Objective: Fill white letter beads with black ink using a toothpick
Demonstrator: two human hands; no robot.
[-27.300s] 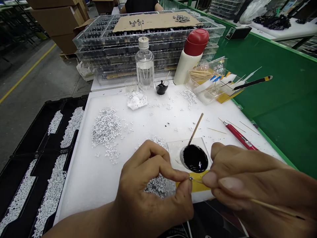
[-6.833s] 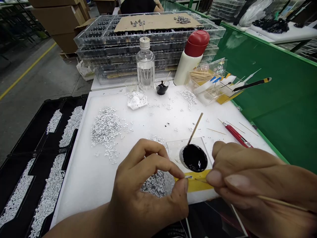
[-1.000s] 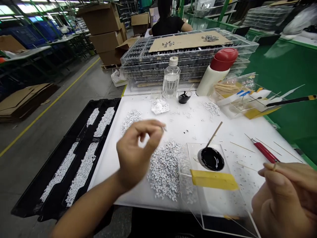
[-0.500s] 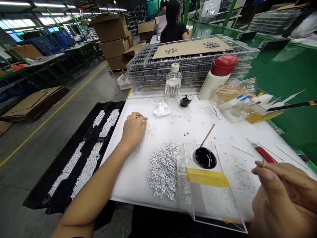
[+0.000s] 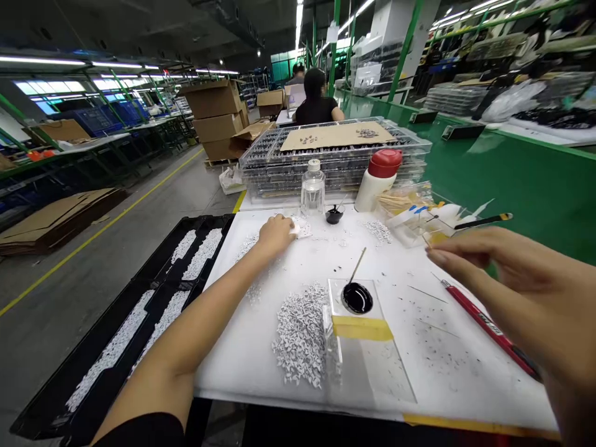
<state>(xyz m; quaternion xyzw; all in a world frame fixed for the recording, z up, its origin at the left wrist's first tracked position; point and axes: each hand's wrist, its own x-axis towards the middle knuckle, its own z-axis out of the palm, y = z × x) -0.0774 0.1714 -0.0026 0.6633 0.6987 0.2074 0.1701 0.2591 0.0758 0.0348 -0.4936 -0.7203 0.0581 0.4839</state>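
My left hand (image 5: 278, 236) reaches across the white table, its fingers curled on a folded white tissue (image 5: 303, 228). My right hand (image 5: 507, 279) is raised at the right, thumb and forefinger pinching a thin toothpick-like stick (image 5: 427, 241). Below it lies a red pen-like tool (image 5: 488, 326). A heap of small white parts (image 5: 300, 335) is at the middle front. Beside the heap, a clear acrylic stand (image 5: 395, 372) with yellow tape carries a round well of black paint (image 5: 357, 298), with a stick (image 5: 357, 266) leaning in it.
A clear bottle (image 5: 313, 189), a small black cup (image 5: 334, 215) and a red-capped white flask (image 5: 378, 180) stand at the back before stacked clear trays (image 5: 261, 180). Black trays (image 5: 153, 279) of white parts lie left. A box of sticks (image 5: 395, 205) stands right. A co-worker (image 5: 316, 102) sits beyond.
My left hand has moved from the loose white parts onto the tissue. My right hand has risen away from the red tool, still pinching the stick. The view has tilted up and turned right.
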